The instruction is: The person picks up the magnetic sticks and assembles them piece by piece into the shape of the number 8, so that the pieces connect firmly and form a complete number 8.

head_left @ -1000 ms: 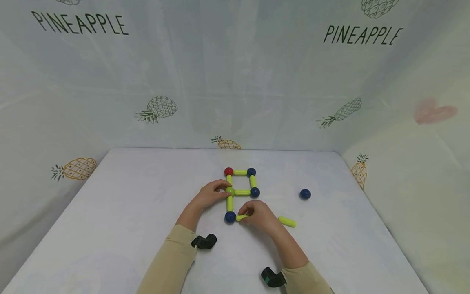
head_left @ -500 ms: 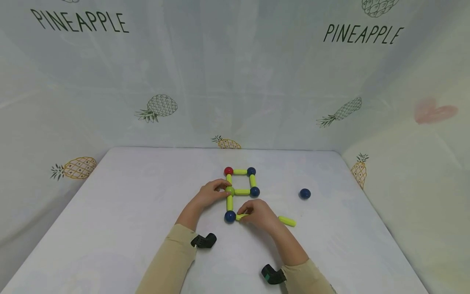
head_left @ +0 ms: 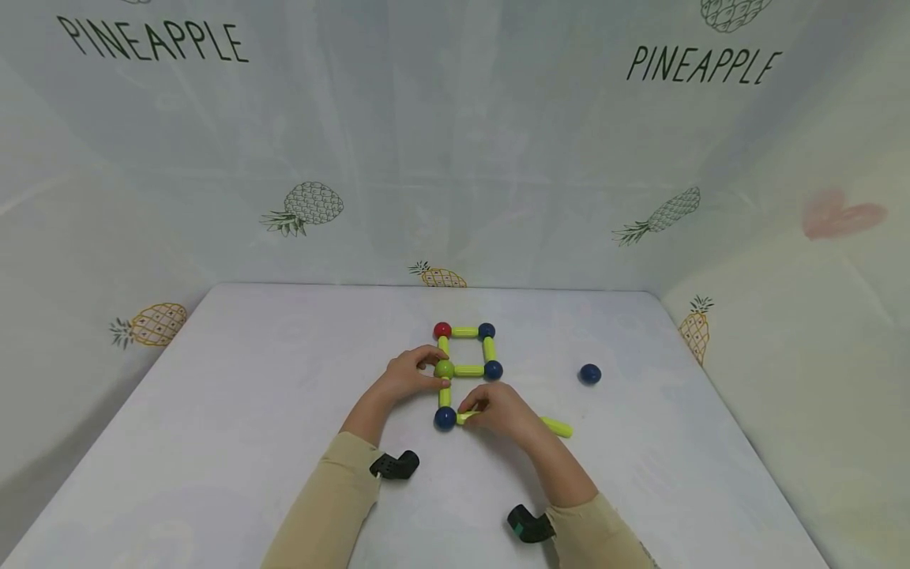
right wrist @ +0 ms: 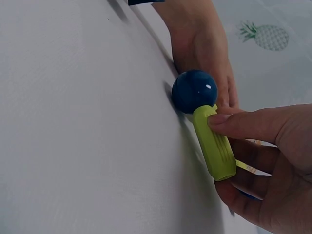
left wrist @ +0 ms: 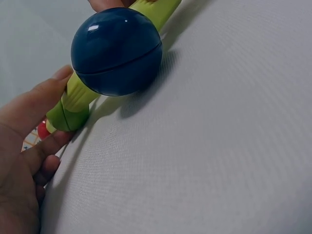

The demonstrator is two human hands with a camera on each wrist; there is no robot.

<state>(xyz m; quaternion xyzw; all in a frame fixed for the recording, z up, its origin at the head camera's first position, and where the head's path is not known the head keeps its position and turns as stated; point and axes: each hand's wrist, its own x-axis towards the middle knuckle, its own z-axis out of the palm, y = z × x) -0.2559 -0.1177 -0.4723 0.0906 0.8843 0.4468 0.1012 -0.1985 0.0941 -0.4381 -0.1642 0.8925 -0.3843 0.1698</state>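
Note:
Lime magnetic rods and balls form a square frame with a stem on the table [head_left: 213, 442]. A red ball [head_left: 442, 330] marks its far left corner; a green ball [head_left: 444, 369] joins square and stem. My left hand [head_left: 407, 374] holds the green ball between thumb and fingers, the thumb lying against the stem rod [left wrist: 78, 92]. At the stem's near end sits a blue ball [left wrist: 117, 51]. My right hand [head_left: 501, 409] pinches a lime magnetic rod [right wrist: 214, 146] whose end touches this blue ball, pointing right. In the head view my fingers hide much of that rod.
A loose lime rod [head_left: 558, 427] lies just right of my right hand, partly hidden by the wrist. Farther right rests a single blue ball [head_left: 590, 374]. Pineapple-printed cloth [head_left: 455, 158] hangs behind the table's far edge.
My left thumb has slid slightly nearer, from beside the green ball onto the stem rod. My right hand still pinches its rod at the near blue ball and has hardly moved.

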